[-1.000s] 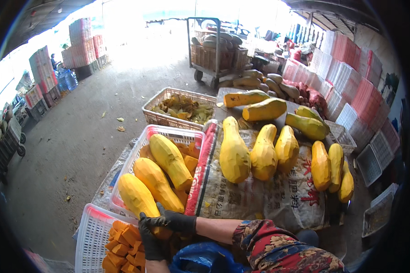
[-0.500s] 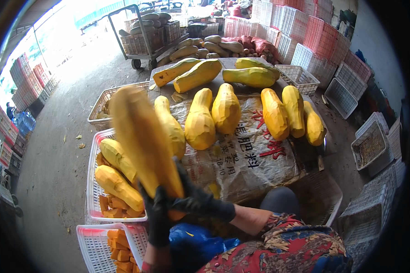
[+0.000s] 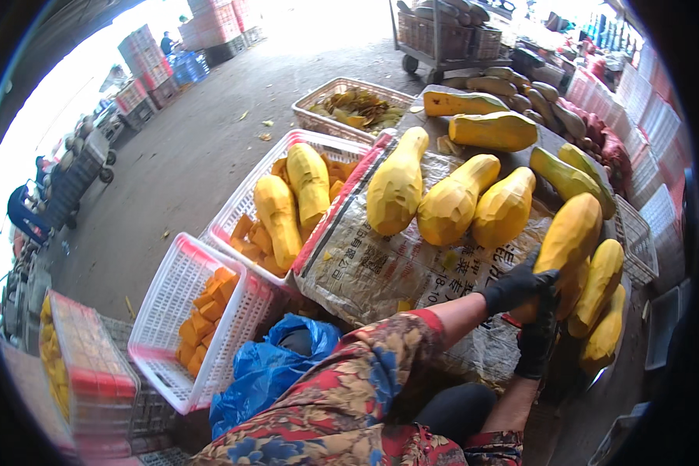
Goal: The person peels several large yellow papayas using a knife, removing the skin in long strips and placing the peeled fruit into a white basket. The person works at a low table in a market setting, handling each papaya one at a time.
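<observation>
Both my hands, in dark gloves, are closed around the lower end of a peeled yellow squash, tilted up and to the right over the table's right side. My left hand grips it from the left. My right hand is wrapped round its base from below. Just right of it lie two more peeled squashes, one of them a long squash. Further left on the printed sack rest several others, including a bulbous squash.
Left of the table stand a white crate with squash chunks and two whole squashes, and a tilted crate of orange pieces. A blue plastic bag lies near me. Beyond are a basket of peelings and a loaded cart.
My view has turned right side downward toward the left area. The squash in my hands has moved from the table's left side to its right side, beside the other squashes.
</observation>
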Demonstrator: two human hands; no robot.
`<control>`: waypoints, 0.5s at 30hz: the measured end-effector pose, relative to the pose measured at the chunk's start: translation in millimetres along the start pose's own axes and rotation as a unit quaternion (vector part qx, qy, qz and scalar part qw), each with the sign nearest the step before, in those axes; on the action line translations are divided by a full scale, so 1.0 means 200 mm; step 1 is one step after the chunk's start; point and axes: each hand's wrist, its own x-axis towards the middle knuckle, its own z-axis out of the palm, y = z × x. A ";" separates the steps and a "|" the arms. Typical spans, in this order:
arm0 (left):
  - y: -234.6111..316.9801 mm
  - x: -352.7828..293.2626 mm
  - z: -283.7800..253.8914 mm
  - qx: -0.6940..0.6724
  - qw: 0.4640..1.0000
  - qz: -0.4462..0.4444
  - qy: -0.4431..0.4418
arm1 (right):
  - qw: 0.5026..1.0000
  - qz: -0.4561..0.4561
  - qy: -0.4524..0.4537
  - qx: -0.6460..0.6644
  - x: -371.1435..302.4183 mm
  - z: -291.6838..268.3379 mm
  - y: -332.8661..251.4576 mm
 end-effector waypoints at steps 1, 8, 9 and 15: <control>-0.06 0.02 0.03 -0.003 1.000 0.005 0.018 | 0.997 0.039 -0.015 0.058 0.02 -0.05 0.15; -0.33 0.07 0.01 0.169 0.971 -0.088 0.142 | 0.981 0.097 -0.102 0.135 0.10 -0.12 0.63; -0.33 0.05 0.01 0.209 0.959 -0.107 0.156 | 0.976 0.080 -0.118 0.163 0.09 -0.10 0.57; -0.10 -0.29 -0.17 0.275 0.953 -0.064 -0.113 | 0.996 0.022 -0.080 -0.015 -0.09 0.09 -0.42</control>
